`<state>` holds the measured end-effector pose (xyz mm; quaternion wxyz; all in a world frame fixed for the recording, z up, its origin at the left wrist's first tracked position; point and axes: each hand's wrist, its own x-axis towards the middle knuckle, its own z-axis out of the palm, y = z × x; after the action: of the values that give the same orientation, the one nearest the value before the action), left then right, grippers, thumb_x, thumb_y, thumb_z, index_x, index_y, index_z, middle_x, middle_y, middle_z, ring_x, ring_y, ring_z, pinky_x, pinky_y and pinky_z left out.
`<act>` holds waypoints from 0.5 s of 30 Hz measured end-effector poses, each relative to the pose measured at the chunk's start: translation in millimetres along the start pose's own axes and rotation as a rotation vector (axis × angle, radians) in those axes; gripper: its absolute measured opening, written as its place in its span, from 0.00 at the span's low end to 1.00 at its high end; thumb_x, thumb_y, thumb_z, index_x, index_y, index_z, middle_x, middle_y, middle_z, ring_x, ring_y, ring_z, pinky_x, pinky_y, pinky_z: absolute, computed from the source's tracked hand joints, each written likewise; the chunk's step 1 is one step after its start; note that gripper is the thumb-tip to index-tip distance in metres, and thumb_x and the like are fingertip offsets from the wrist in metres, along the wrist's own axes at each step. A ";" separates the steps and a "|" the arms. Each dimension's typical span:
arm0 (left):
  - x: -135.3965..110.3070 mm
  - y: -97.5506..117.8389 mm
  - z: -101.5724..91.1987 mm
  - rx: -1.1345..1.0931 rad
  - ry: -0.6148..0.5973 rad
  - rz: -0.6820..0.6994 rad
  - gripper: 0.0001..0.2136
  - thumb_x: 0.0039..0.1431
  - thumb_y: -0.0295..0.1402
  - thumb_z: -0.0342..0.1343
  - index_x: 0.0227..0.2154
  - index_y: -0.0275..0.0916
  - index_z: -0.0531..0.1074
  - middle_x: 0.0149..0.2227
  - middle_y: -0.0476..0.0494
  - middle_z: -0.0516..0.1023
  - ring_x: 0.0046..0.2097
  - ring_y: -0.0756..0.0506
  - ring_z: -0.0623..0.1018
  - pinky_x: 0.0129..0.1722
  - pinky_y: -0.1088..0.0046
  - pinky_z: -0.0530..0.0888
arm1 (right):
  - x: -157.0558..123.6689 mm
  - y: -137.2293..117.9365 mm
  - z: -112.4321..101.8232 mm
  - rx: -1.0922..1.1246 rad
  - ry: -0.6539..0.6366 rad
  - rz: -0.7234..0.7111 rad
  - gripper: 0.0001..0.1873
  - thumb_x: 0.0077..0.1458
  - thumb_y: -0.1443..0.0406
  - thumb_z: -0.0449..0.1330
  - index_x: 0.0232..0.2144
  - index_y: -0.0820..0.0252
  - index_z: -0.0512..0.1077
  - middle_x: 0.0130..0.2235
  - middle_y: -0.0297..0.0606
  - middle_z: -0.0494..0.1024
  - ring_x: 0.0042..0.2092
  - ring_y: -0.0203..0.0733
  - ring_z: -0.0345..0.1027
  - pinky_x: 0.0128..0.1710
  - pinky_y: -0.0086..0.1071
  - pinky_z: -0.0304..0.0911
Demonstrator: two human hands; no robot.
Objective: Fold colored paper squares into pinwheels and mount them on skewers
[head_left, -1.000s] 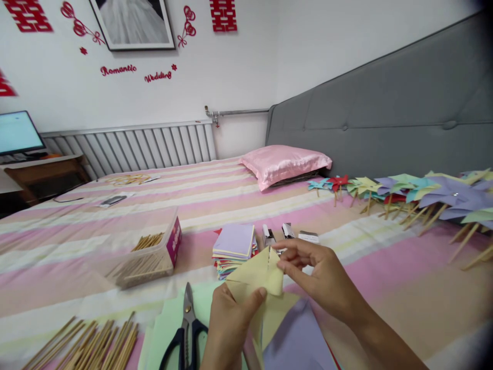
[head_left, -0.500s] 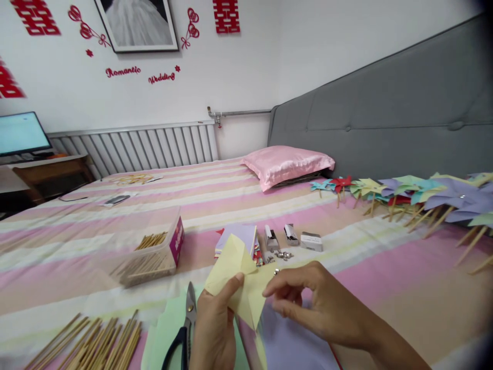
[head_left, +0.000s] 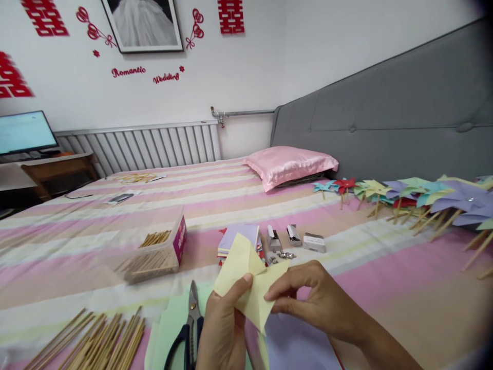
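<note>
your left hand (head_left: 225, 329) has the pale yellow folded paper sheet (head_left: 246, 277) pinched, thumb pressed across the front near the middle fold and the other fingers closed up behind it, so that's a firm hold. your right hand (head_left: 316, 303) comes in from the right with thumb and forefinger closed on the sheet's right flap; the rest of those fingers are curled loosely underneath. the sheet is up in the air between both hands, tilted, its flaps sticking up and to the right, low and centre in the view above the striped pink bedsheet (head_left: 385, 277). right under your hands lie a flat lilac paper sheet (head_left: 296, 344) and a pale green paper sheet (head_left: 173, 318), with the black-handled steel scissors (head_left: 191, 329) lying on the green one just beside your left wrist. further left there's a loose bundle of thin wooden sticks (head_left: 96, 344), and behind that a clear plastic box with more sticks (head_left: 154, 252). just past the yellow sheet sit a stack of coloured paper squares with lilac on top (head_left: 241, 237), a little heap of silver pins (head_left: 285, 254) and a small white box (head_left: 314, 241). a row of finished paper pinwheels on sticks (head_left: 416, 192) runs along the grey padded headboard (head_left: 385, 113), well apart from your hands.
</note>
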<state>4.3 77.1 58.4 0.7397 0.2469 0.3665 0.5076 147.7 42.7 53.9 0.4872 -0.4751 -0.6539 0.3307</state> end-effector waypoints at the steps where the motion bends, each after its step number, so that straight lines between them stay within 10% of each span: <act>1: -0.8 0.0 1.5 -0.001 0.002 0.001 0.19 0.47 0.22 0.58 0.45 0.29 0.71 0.32 0.37 0.82 0.36 0.41 0.80 0.32 0.71 0.76 | 0.2 -0.3 0.2 0.001 0.009 -0.003 0.04 0.44 0.67 0.65 0.27 0.58 0.79 0.25 0.34 0.80 0.26 0.36 0.71 0.28 0.25 0.66; 15: -2.8 -5.8 3.5 -0.012 -0.092 0.091 0.23 0.44 0.18 0.57 0.47 0.35 0.70 0.31 0.44 0.81 0.35 0.45 0.79 0.29 0.78 0.73 | 1.6 -2.4 12.2 0.127 0.141 0.048 0.06 0.48 0.66 0.61 0.22 0.62 0.73 0.24 0.34 0.75 0.26 0.35 0.67 0.26 0.26 0.62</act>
<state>9.8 72.4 57.1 0.7334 0.2820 0.3176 0.5308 135.4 43.8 52.8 0.5532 -0.4809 -0.5839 0.3488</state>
